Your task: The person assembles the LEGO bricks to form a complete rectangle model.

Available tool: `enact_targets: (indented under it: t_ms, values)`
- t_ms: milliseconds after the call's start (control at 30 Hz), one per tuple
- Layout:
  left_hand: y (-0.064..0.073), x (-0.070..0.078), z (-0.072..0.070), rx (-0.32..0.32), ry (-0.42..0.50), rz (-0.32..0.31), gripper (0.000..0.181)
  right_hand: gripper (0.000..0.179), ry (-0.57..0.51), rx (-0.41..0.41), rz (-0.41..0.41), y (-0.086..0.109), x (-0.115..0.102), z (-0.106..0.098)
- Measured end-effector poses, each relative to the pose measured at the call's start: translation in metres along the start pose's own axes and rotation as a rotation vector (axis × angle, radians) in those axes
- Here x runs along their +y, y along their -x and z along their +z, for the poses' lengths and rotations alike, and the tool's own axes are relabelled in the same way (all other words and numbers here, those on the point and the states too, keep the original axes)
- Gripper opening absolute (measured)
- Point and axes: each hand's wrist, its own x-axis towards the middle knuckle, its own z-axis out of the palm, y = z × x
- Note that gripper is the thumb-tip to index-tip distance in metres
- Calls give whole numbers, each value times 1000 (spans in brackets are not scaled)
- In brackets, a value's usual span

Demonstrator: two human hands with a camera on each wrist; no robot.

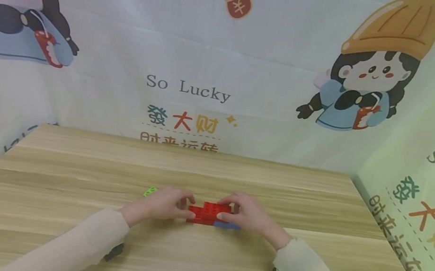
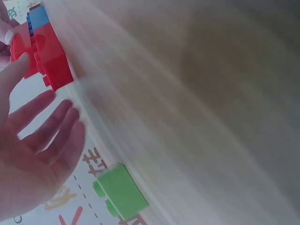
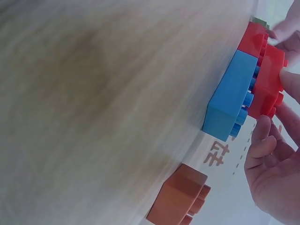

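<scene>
- Straight far edge of the pale brown wooden counter, well behind both hands; side edges also well apart from the hands, with wide stretches of wood between.
- Near the middle of the counter, between the hands: a red plastic brick and a blue plastic brick, end to end in one low row.
- On top, across the seam: a second red plastic brick, like one stair step up; cannot tell if pushed all the way down.
- Pinched between thumb and fingers of the right hand: that top brick.
- Left hand with loose, spread fingers, by the red end of the row; cannot tell if touching.
- Near the left hand, a light green plastic brick; near the right hand, a brown plastic brick, both apart from the row.
- Smooth brick sides, round bumps; stripy wood; wrinkly white cloth behind, with cartoon pictures.
</scene>
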Motion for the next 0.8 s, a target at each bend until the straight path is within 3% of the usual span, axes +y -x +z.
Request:
enact_targets:
  t_ms: [233, 567, 800]
  values:
    - [-11, 11, 3, 88, 2, 40, 29, 31, -13, 20, -23, -1, 3, 2]
    - [-14, 12, 6, 86, 32, 64, 25, 29, -106, 33, 22, 0, 6, 4]
    - [-15, 14, 4, 67, 21, 42, 24, 30, -154, 9, 88, 3, 10, 4]
